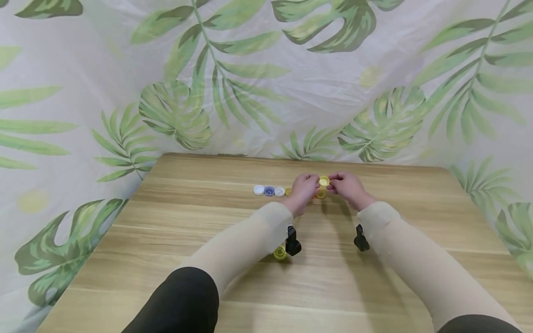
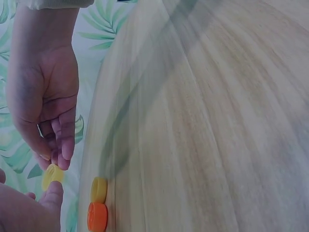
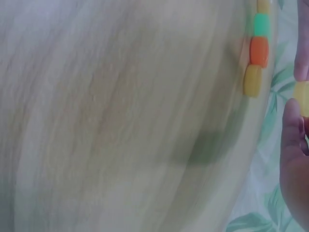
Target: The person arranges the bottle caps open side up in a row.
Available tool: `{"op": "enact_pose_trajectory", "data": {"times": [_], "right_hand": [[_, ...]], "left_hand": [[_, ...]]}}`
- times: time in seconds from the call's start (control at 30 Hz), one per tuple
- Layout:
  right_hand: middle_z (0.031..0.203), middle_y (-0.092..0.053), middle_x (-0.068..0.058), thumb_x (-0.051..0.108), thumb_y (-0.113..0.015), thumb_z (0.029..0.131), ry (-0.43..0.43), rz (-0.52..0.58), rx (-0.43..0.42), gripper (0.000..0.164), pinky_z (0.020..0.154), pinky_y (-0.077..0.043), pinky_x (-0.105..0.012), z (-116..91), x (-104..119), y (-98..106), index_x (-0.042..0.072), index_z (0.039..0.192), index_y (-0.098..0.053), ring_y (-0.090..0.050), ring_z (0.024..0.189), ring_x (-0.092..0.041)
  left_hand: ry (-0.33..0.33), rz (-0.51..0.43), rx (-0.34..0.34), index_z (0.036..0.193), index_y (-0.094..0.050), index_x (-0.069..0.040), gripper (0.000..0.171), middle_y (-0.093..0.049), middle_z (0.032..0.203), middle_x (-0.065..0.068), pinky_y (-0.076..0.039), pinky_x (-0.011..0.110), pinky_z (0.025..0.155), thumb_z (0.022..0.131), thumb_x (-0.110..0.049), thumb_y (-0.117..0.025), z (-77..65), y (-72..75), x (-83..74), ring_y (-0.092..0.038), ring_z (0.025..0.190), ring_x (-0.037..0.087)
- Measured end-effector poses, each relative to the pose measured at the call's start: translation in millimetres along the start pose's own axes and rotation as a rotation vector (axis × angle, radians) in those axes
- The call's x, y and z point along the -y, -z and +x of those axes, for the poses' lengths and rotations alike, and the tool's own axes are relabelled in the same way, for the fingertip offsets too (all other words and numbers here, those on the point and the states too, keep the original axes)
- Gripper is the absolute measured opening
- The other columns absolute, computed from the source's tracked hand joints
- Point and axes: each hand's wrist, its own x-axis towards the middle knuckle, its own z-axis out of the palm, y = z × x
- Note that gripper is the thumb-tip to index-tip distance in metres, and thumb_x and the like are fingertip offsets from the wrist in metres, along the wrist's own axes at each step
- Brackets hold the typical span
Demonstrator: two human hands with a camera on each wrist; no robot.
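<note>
A yellow bottle cap [image 1: 324, 181] is held above the table between both hands. My left hand [image 1: 305, 190] pinches its left side, and my right hand [image 1: 349, 187] pinches its right side. Below it, another yellow cap [image 1: 320, 194] ends a row of caps on the table. Next to that one is an orange cap [image 2: 97, 217], then a green cap [image 3: 261, 25]. Further left in the row sit a yellow cap [image 1: 288, 191], a clear-white cap [image 1: 279, 191], a blue cap [image 1: 269, 191] and a white cap [image 1: 258, 190]. My left hand covers part of the row in the head view.
A yellow-green cap [image 1: 280, 253] lies nearer the front, partly hidden by the left sleeve [image 1: 250, 236]. The wooden table [image 1: 187, 222] ends at a leaf-patterned cloth [image 1: 250, 106] behind the row. Black wrist cameras hang under both forearms.
</note>
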Motion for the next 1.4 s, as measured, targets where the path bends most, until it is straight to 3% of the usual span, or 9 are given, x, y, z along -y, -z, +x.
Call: {"op": "enact_pose_trajectory", "data": {"times": [0.33,0.57,0.73,0.9,1.0,1.23,1.3,1.4], "right_hand": [[0.118,-0.064,-0.029,0.000,-0.043,0.104,0.011,-0.083,0.000,0.035,0.090,-0.058,-0.031,3,-13,15,-0.021,0.131,-0.052,-0.066,0.092,-0.019],[0.107,-0.069,-0.025,0.001,-0.046,0.104,-0.004,-0.146,0.021,0.035,0.079,-0.057,-0.022,6,-18,23,-0.022,0.128,-0.055,-0.066,0.080,-0.010],[0.088,-0.069,-0.011,0.003,-0.049,0.105,-0.027,-0.183,0.043,0.031,0.075,-0.052,-0.021,7,-26,26,-0.021,0.124,-0.058,-0.061,0.074,-0.008],[0.081,-0.069,-0.007,0.008,-0.051,0.106,-0.027,-0.225,0.057,0.032,0.079,-0.051,-0.024,6,-26,29,-0.020,0.120,-0.061,-0.063,0.072,-0.008],[0.079,-0.069,-0.005,0.008,-0.050,0.104,-0.033,-0.261,0.063,0.030,0.077,-0.050,-0.023,6,-26,30,-0.017,0.115,-0.064,-0.063,0.072,-0.009],[0.078,-0.068,-0.004,0.004,-0.048,0.101,-0.062,-0.246,0.074,0.027,0.071,-0.055,-0.020,8,-27,26,-0.016,0.109,-0.064,-0.063,0.068,-0.005],[0.079,-0.068,-0.004,0.004,-0.048,0.101,-0.060,-0.247,0.075,0.028,0.071,-0.056,-0.020,8,-27,25,-0.018,0.113,-0.063,-0.062,0.067,-0.005],[0.078,-0.068,-0.005,0.002,-0.047,0.101,-0.059,-0.250,0.077,0.032,0.070,-0.056,-0.020,7,-27,25,-0.020,0.119,-0.061,-0.062,0.067,-0.005]], "left_hand": [[0.013,-0.002,0.032,0.127,-0.060,0.003,0.031,-0.061,0.130,0.021,-0.048,0.047,0.107,0.103,-0.015,-0.054,-0.5,-20.1,6.3,-0.058,0.124,0.037],[0.062,0.026,0.024,0.122,-0.062,0.001,0.026,-0.061,0.114,0.018,-0.049,0.043,0.095,0.103,-0.015,-0.055,-0.6,-31.6,10.4,-0.059,0.110,0.033],[0.097,0.047,0.049,0.130,-0.061,0.001,0.035,-0.060,0.118,0.017,-0.049,0.041,0.094,0.102,-0.020,-0.057,-4.7,-39.6,11.6,-0.058,0.105,0.029],[0.107,0.034,0.072,0.136,-0.056,0.003,0.042,-0.057,0.130,0.020,-0.048,0.043,0.101,0.102,-0.022,-0.057,-5.9,-44.2,11.0,-0.056,0.112,0.032],[0.124,0.015,0.109,0.139,-0.053,0.004,0.046,-0.056,0.134,0.015,-0.047,0.042,0.106,0.102,-0.023,-0.057,-6.0,-42.9,10.4,-0.055,0.120,0.031],[0.149,-0.037,0.204,0.128,-0.060,0.005,0.035,-0.056,0.111,0.011,-0.044,0.034,0.089,0.103,-0.017,-0.052,-3.9,-37.6,9.1,-0.048,0.091,0.019],[0.172,-0.066,0.207,0.132,-0.058,0.004,0.036,-0.055,0.116,0.009,-0.046,0.034,0.093,0.104,-0.017,-0.051,-4.4,-37.8,8.9,-0.052,0.097,0.020],[0.207,-0.120,0.204,0.145,-0.049,0.003,0.045,-0.050,0.141,0.015,-0.045,0.037,0.108,0.107,-0.020,-0.046,-6.0,-37.7,8.3,-0.053,0.123,0.027]]}}
